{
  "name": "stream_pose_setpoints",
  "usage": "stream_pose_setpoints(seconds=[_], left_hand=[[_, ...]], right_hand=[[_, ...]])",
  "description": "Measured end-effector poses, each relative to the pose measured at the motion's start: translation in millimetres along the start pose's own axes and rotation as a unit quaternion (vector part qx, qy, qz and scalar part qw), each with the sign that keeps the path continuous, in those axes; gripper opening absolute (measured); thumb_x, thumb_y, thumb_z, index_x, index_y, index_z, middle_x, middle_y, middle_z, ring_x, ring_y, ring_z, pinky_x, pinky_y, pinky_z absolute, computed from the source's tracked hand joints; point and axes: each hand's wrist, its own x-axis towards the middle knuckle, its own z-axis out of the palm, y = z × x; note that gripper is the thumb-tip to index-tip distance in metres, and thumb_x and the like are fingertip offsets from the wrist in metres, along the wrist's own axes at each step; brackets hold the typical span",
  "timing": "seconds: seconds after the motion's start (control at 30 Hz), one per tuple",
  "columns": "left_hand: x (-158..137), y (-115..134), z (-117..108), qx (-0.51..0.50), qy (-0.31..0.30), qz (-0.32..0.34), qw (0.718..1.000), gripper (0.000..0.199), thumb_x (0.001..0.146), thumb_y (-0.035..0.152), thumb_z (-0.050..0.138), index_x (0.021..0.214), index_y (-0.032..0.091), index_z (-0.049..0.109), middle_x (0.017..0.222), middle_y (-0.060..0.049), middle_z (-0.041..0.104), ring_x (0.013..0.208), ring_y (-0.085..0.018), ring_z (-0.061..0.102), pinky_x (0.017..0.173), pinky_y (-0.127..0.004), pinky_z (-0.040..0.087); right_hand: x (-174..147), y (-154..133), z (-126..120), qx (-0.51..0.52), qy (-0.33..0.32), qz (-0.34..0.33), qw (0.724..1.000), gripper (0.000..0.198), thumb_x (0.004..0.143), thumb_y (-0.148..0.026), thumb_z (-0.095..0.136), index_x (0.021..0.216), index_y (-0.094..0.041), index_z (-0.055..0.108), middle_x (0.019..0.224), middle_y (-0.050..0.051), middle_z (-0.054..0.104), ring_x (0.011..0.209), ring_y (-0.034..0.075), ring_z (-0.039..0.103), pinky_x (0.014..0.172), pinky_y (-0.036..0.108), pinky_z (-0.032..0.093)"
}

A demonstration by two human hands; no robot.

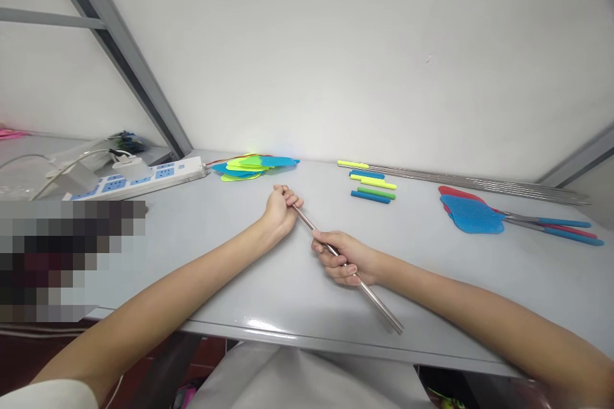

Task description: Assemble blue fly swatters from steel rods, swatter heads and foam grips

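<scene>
- Rod (381, 308): bare metal, held slantwise over the front middle of the worktop (225, 275); far end at the left hand, near end pointing down and right toward the front edge. Contact of the near end with the worktop: cannot tell.
- Left hand (281, 213): fingers curled around the far end of the rod, covering its tip.
- Right hand (341, 260): wrapped around the rod partway along, fingers underneath; a short bare stretch shows between the two hands, a longer one below.
- Coloured tubes (377, 193): five, lying roughly parallel beyond the right hand; yellow, blue, yellow, green, blue, counted from back to front.
- Metal rods (470, 180): thin bundle along the back right, beside the wall (336, 64); rearmost yellow tube lies at their left end, whether fitted on one cannot be told.
- Swatter heads (244, 167): blue and yellow-green, loosely piled beyond the left hand, close to the wall.
- Fly swatters (472, 214): at right, red head partly under blue; blue and red grips point right.
- Power strip (144, 182): white with blue sockets, back left, plugs and cables attached; clear plastic (19, 182) farther left.
- Left edge of view: pixelated block, contents unreadable.
</scene>
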Motion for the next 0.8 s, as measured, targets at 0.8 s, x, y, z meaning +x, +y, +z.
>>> stream_pose_setpoints(seconds=[0.8], left_hand=[[-26,-18,3,0.070,0.016,0.061,0.996,0.030,0.086,0.027,0.020,0.062,0.018,0.035,0.041,0.006,0.036,0.036,-0.009,0.040,0.050,-0.025,0.042]], right_hand=[[-4,2,-3,-0.012,-0.002,0.017,1.000,0.033,0.079,-0.048,0.033,0.063,-0.019,0.031,0.035,-0.010,0.028,0.021,0.004,0.017,0.015,0.017,0.028]])
